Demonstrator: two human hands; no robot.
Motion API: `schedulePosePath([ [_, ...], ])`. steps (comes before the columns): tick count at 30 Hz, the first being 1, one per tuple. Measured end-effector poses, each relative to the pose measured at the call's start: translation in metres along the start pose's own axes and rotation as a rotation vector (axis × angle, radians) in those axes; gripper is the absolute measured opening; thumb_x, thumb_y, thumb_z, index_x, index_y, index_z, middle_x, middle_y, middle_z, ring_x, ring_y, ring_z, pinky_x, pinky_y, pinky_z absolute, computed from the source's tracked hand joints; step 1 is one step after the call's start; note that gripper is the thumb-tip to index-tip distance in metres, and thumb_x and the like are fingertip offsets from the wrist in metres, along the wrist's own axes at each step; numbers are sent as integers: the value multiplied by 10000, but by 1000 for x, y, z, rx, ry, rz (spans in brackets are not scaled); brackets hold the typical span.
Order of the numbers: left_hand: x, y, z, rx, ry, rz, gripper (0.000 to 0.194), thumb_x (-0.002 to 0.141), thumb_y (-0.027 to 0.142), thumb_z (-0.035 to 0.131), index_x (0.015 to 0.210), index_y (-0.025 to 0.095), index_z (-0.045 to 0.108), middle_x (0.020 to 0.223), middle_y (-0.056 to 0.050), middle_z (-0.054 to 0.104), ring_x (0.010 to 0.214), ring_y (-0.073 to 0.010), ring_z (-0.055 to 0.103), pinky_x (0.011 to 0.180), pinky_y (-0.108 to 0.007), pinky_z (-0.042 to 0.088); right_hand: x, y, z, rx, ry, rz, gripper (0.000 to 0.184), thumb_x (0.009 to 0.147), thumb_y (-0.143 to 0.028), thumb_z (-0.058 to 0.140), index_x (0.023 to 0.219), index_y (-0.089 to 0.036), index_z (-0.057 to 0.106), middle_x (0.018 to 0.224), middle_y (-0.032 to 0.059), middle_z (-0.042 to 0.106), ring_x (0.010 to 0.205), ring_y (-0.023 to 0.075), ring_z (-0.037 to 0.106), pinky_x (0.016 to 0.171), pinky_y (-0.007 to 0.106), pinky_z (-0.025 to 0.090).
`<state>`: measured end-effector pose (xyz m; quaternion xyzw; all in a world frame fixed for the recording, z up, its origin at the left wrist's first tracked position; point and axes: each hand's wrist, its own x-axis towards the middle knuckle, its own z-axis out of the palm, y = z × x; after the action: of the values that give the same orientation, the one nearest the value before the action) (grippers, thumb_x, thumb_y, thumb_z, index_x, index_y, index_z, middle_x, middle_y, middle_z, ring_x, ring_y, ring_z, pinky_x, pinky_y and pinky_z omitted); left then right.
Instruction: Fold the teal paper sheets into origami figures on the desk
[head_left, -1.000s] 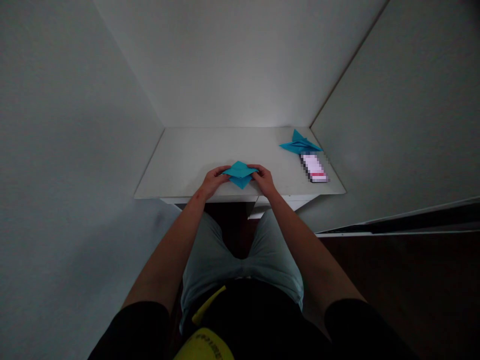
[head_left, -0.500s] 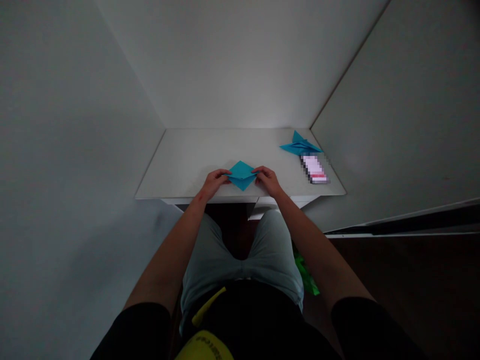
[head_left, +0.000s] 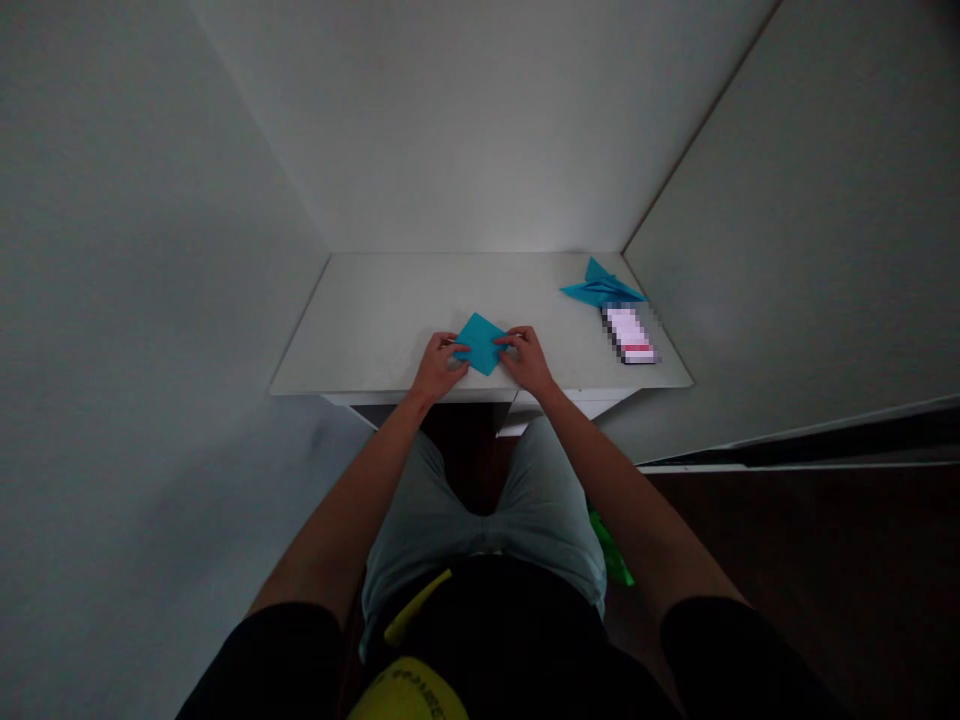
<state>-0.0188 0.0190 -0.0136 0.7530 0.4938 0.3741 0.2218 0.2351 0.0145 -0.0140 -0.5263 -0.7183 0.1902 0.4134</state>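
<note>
Between my two hands is a folded sheet of blue origami paper (head_left: 481, 344), diamond-shaped, near the front of the white table. My left hand (head_left: 441, 366) grips its left corner, thumb below and fingers above. On the opposite side, my right hand (head_left: 528, 358) pinches the right corner with thumb and fingers. The paper looks flat, its upper and lower points uncovered, while both side corners are partly hidden by fingers.
A blue folded paper figure (head_left: 602, 287) with pointed ends lies at the table's back right. Just in front of it is a phone (head_left: 630, 335) with a lit, blurred screen. Walls border the white table (head_left: 360, 330) at the back and sides.
The side corners have come closer together, and the crease across the paper's middle no longer shows. Both hands have moved inward, and the paper sits slightly turned.
</note>
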Motion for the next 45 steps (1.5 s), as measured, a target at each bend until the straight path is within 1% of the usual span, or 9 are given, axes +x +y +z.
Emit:
schedulePosePath([
  [6,-13,7,-15,242,-158,99,453,967,319,735,1414,249,742,1578,-106,676,1536,-338,554,1314,-577,412,-11,-17,-2,-270,-211,-103,332,1028,-273,633,1314,-242,798,1450,124,748,1357,352,626,1145,573,474],
  [13,-12,4,-23,21,-189,121,447,852,457,871,1246,249,837,1327,-137,813,1273,-344,742,1205,-511,503,-23,-2,-34,-143,-358,-272,499,936,-489,799,1358,-225,765,1353,151,758,1234,336,689,1106,520,506],
  [18,-6,0,-19,-80,-144,56,247,967,432,738,1120,281,860,1142,-92,851,1137,-321,746,1132,-488,519,-20,10,-32,-133,-251,-222,521,964,-502,758,1405,-227,721,1391,165,708,1329,369,611,1182,585,444],
  [23,-3,5,-14,-66,-61,-52,432,989,328,716,1415,258,746,1068,-83,826,1089,-311,715,1114,-469,500,-8,15,-14,-131,-144,-38,404,1054,-383,601,1400,-204,710,1181,144,750,1081,309,678,1032,503,537],
  [27,-5,12,-12,45,-34,-53,481,980,305,725,1458,259,737,1285,-130,759,1191,-330,690,1140,-490,480,-7,7,-11,-214,-105,2,442,1044,-342,606,1450,-203,711,1126,143,750,1015,313,674,953,484,556],
  [33,-12,19,-11,157,-248,125,527,1014,240,575,1518,328,699,1674,-70,599,1597,-380,460,1322,-599,274,-15,-9,-18,-325,-307,-233,517,1072,-226,521,1554,-336,675,1599,75,667,1413,368,577,1126,582,465],
  [39,-23,16,-25,125,-413,252,947,843,611,855,1676,296,531,1768,-106,471,1680,-403,359,1406,-570,112,-26,-4,-34,-309,-453,-311,650,1058,-575,644,1647,-308,576,1671,103,604,1518,388,554,1211,605,391],
  [42,-31,15,-28,94,-407,249,802,876,518,843,1613,306,607,1710,-108,552,1659,-372,413,1410,-574,117,-32,0,-46,-263,-493,-364,926,875,-734,816,1654,-300,566,1670,131,600,1527,420,542,1242,607,368],
  [45,-35,17,-21,51,-364,191,504,944,368,757,1446,321,740,1603,-94,666,1603,-338,508,1397,-623,128,-33,0,-51,-158,-486,-363,740,879,-682,828,1507,-309,708,1549,120,707,1411,389,634,1194,584,419],
])
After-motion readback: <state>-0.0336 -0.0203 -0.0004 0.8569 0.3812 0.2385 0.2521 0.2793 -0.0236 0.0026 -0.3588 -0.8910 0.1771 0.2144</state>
